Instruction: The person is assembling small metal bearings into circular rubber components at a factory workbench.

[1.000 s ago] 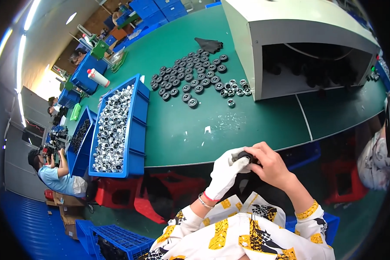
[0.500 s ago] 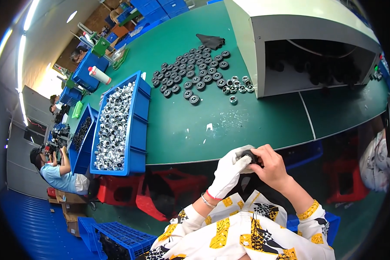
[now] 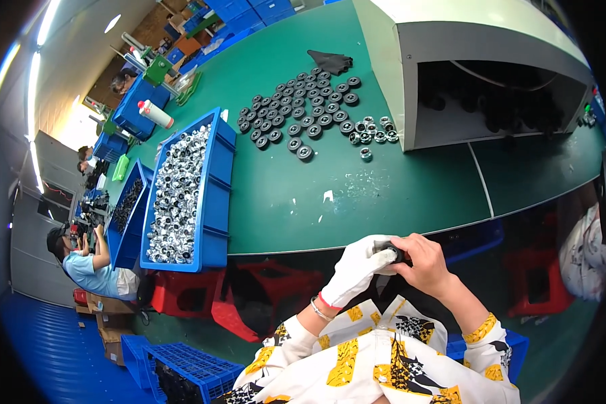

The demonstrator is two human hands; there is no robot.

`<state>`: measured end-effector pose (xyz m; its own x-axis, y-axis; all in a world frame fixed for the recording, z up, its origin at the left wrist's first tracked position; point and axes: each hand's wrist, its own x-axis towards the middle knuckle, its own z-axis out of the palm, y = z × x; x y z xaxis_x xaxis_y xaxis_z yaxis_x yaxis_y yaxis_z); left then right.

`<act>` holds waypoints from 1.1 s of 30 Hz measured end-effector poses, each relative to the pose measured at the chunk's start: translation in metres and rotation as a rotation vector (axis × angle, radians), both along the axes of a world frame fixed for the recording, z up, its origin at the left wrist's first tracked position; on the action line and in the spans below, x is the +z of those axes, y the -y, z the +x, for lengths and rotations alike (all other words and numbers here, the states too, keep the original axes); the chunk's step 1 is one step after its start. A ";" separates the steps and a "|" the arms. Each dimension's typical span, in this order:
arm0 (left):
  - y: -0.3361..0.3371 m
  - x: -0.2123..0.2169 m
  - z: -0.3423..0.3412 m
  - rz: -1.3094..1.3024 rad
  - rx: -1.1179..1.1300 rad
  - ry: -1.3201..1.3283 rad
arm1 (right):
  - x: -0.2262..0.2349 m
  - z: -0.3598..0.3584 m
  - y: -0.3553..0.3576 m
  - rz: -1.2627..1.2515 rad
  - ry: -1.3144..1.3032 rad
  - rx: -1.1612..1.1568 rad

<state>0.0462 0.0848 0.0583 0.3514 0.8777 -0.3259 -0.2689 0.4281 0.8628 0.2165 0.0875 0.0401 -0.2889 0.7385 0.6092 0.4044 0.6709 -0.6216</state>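
My left hand point(image 3: 354, 271), in a white glove with a red cuff, grips a small black wheel point(image 3: 398, 254) in front of my chest, just off the table's near edge. My bare right hand point(image 3: 423, 264) closes on the same wheel from the other side, thumb and fingers pressing its rim. A pale centre shows in the wheel, partly covered by gloved fingertips. Ahead on the green table point(image 3: 276, 202) lie many similar black wheels point(image 3: 304, 153) in loose rows. Beside them sits a small group of shiny metal hubs point(image 3: 365, 154).
A blue crate point(image 3: 214, 195) full of shiny metal hubs stands at the left, beside a smaller blue bin point(image 3: 123, 246) of black parts. A cream machine housing point(image 3: 384, 74) with a dark opening occupies the right. Farther back lies a black cloth point(image 3: 331, 62). Co-workers sit at far left.
Both hands have dropped slightly, still gripping the wheel. It has turned so its pale centre shows more, and the right fingers have shifted along its rim.
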 end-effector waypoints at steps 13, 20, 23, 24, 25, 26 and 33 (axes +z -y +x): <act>-0.005 -0.010 0.009 0.019 0.163 0.082 | -0.004 -0.018 0.012 -0.359 -0.238 -0.245; 0.001 -0.005 0.002 -0.009 0.034 0.032 | 0.012 0.008 0.015 -0.397 -0.021 -0.075; 0.004 -0.004 0.005 -0.007 0.072 0.061 | 0.004 0.006 0.016 -0.361 -0.045 -0.068; 0.006 -0.006 0.007 0.009 0.055 0.069 | 0.002 0.004 0.017 -0.318 -0.067 -0.090; 0.008 -0.006 0.008 0.025 0.041 0.075 | 0.000 0.001 0.018 -0.318 -0.068 -0.087; 0.009 -0.008 0.008 0.025 0.044 0.074 | -0.001 -0.002 0.019 -0.305 -0.068 -0.114; 0.009 -0.014 0.010 0.089 0.105 0.053 | -0.013 -0.007 0.012 -0.085 -0.063 -0.114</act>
<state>0.0560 0.0758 0.0438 0.2707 0.9352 -0.2282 -0.3542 0.3172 0.8797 0.2095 0.0756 0.0274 -0.1631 0.8140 0.5574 0.4331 0.5668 -0.7009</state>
